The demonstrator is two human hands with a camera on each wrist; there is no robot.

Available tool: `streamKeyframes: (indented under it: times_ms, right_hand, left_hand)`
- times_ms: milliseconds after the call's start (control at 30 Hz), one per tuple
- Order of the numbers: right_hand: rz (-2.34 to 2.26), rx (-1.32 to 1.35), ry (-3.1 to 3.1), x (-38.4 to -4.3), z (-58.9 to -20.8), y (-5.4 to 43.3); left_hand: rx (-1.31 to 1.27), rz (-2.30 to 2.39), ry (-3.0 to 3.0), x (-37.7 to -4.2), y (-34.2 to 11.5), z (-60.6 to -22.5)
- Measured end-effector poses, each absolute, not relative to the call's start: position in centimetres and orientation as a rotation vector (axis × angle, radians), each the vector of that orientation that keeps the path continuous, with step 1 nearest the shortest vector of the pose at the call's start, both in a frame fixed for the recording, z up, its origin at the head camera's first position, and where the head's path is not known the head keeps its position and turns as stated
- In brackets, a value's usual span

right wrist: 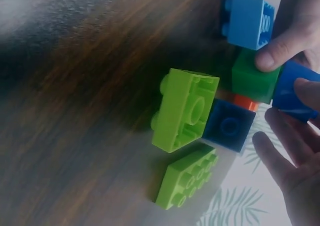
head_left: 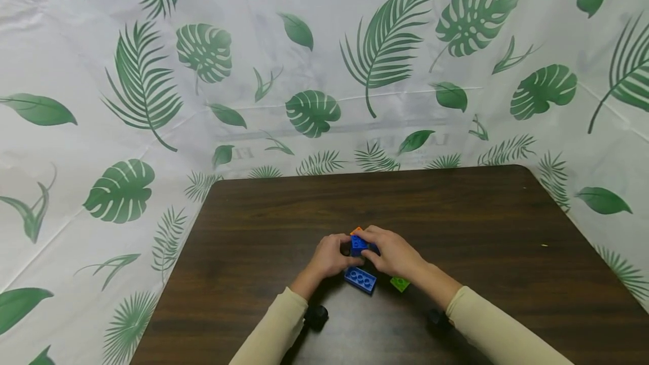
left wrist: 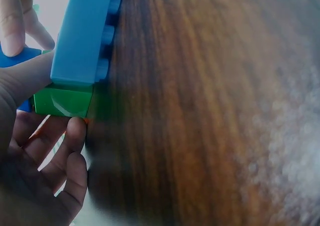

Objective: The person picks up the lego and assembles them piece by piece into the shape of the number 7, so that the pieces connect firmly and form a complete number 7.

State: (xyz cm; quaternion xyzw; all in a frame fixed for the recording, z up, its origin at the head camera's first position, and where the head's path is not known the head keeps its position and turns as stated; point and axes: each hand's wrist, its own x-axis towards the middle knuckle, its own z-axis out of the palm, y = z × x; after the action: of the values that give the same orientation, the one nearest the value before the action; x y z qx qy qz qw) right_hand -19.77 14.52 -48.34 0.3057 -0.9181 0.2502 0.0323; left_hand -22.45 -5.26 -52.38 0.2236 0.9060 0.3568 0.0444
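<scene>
My left hand holds a dark green brick between thumb and fingers; its thumb lies on the brick's side in the right wrist view. With my right hand I grip a blue brick, which is against the green brick; whether they are joined I cannot tell. In the head view the blue brick sits between both hands, and the green one is hidden. A lighter blue brick lies just in front of the hands, studs up. Just behind the hands an orange brick shows partly.
Beside the right hand lies a lime green brick. The right wrist view shows two lime bricks, one nearer and one lower, plus a dark blue brick. All rest on a brown wooden table, with a leaf-print sheet behind.
</scene>
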Motion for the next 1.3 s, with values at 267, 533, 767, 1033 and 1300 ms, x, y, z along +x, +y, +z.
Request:
streamKeyframes:
  times_ms: [267, 533, 767, 1033, 1300]
  right_hand:
    - [0.686, 0.983, -2.829, -19.91, -48.14, 14.37]
    - [0.668, 0.99, -2.853, -20.03, -48.33, 14.5]
    - [0.643, 1.001, -2.867, -20.0, -48.15, 14.43]
    - [0.625, 1.002, -2.861, -19.95, -48.18, 14.49]
    - [0.64, 1.062, -2.879, -20.35, -47.65, 15.12]
  left_hand:
    - [0.696, 1.098, 2.774, -22.48, -5.23, -52.48]
    - [0.7, 1.105, 2.753, -22.46, -5.1, -52.14]
    - [0.736, 1.17, 2.735, -22.3, -5.43, -51.72]
    - [0.814, 1.037, 2.859, -22.27, -5.67, -51.65]
    - [0.826, 0.917, 2.921, -22.5, -5.41, -51.56]
